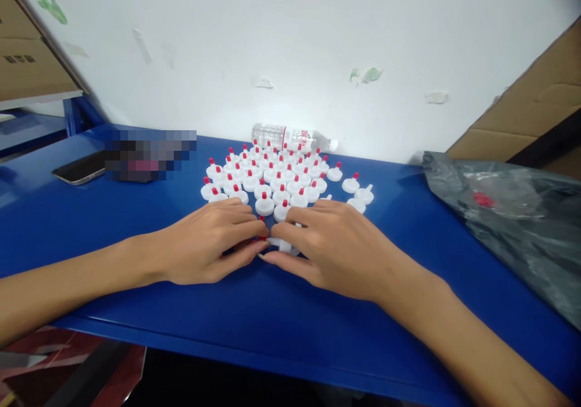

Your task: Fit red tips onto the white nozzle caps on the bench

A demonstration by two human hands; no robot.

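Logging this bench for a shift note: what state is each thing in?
Left hand: on the table, fingers pinching a small cap part.
Right hand: fingers meeting the left's on that part.
White caps: upright in rows, most red-tipped.
Water bottle: lying on its side.
Phone: flat, screen dark.
Grey bag: crumpled, open.

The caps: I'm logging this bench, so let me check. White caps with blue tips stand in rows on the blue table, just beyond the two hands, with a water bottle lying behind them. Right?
Not quite: the head view shows the caps have red tips, not blue. The rest holds: they stand in rows on the blue table, just beyond the left hand and right hand, with the water bottle lying behind.
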